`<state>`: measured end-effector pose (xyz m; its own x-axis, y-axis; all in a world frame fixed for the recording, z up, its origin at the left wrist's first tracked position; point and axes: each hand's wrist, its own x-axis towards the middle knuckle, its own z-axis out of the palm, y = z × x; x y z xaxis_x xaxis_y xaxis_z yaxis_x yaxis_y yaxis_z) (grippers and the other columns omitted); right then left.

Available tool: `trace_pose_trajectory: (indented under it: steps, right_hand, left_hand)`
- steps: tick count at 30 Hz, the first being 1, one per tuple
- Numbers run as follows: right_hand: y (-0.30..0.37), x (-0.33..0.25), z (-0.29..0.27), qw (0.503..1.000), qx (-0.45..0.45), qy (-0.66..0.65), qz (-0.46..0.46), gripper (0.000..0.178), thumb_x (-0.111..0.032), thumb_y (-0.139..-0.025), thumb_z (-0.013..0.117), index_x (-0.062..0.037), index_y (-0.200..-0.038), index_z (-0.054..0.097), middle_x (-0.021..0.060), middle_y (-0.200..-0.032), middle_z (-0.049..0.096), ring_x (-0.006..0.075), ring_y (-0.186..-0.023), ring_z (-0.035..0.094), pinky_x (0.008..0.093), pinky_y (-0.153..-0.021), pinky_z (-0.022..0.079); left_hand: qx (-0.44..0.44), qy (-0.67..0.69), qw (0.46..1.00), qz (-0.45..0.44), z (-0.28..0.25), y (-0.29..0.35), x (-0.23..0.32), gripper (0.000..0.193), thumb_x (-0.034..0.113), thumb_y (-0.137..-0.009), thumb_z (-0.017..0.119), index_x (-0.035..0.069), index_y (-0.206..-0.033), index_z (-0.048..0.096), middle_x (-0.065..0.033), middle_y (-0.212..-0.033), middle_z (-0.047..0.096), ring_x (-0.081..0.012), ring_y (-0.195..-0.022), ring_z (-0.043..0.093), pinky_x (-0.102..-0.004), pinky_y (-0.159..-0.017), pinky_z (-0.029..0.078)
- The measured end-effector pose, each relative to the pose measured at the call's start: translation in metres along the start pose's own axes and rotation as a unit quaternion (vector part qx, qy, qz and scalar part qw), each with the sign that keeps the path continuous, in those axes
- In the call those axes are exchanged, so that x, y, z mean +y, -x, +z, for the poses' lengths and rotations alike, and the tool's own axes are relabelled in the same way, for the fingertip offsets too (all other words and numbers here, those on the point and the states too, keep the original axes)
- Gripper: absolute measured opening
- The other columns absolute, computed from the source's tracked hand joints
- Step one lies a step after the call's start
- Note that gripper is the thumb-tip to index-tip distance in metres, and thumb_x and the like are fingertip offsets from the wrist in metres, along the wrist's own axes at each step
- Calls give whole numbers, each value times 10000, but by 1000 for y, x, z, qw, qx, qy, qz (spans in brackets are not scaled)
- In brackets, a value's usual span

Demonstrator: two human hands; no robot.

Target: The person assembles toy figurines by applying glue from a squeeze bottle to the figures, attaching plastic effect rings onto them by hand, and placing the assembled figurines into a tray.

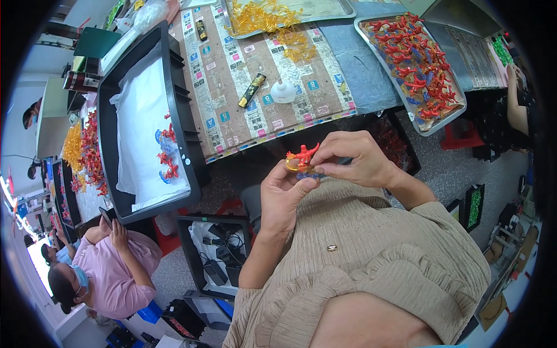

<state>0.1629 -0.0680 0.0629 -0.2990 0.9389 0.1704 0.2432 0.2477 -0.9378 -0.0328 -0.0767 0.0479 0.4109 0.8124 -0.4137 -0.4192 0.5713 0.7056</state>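
A small red plastic toy figure (303, 154) with see-through yellow and blue parts is held up in front of my chest. My left hand (280, 197) is closed round its lower left side, thumb beneath it. From the other side my right hand (361, 158) pinches the figure's right end. A dark blue bit shows between the right fingers; I cannot make out what it is. Ahead, on the table covered with printed paper (232, 64), stand a white squeeze bottle (283, 91) and a dark tube with gold bands (252, 90).
At left, a black tray (184, 145) lined with white sheet holds a few finished-looking figures (168, 159). A metal tray of red figures (411, 64) sits at right. Yellow parts (293, 43) spill from another tray (342, 13). A person in pink (125, 264) sits at left.
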Motion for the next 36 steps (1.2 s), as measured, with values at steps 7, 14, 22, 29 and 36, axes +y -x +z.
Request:
trace_pose_trajectory:
  steps: [7,14,22,29,36]
  right_hand:
    - [7,-3,1,993,37,77,-77,206,-5,-702,764,-30,-895,696,100,-838,651,232,-740,657,305,-618,531]
    - [13,0,4,968,72,150,-187,188,-14,-711,735,-12,-881,655,96,-825,617,243,-723,625,330,-601,512]
    - [14,7,7,961,80,144,-222,252,-13,-654,753,-13,-885,651,85,-818,611,232,-701,610,322,-580,500]
    - [16,12,9,960,84,132,-232,260,-4,-648,750,-8,-886,646,85,-811,606,236,-688,600,326,-568,489]
    - [17,15,10,955,82,137,-251,255,4,-655,744,6,-888,641,94,-818,608,237,-688,601,323,-565,489]
  left_hand:
    - [-15,-10,1000,19,3,2,-5,415,-9,-744,775,4,-1124,611,-47,-1053,641,-130,-940,624,-258,-840,514]
    - [-5,-41,999,33,6,4,-4,367,-2,-734,788,19,-1068,637,-2,-981,574,-125,-932,606,-260,-847,491]
    - [0,-58,998,38,10,6,-2,350,-17,-726,789,10,-1041,639,2,-967,552,-125,-919,600,-258,-831,486]
    - [1,-52,997,49,10,7,-6,324,-16,-730,789,8,-1016,638,2,-962,545,-123,-914,600,-252,-828,484]
    - [8,-40,999,36,11,8,-9,325,-5,-731,792,7,-1016,637,3,-956,547,-124,-918,603,-254,-835,487]
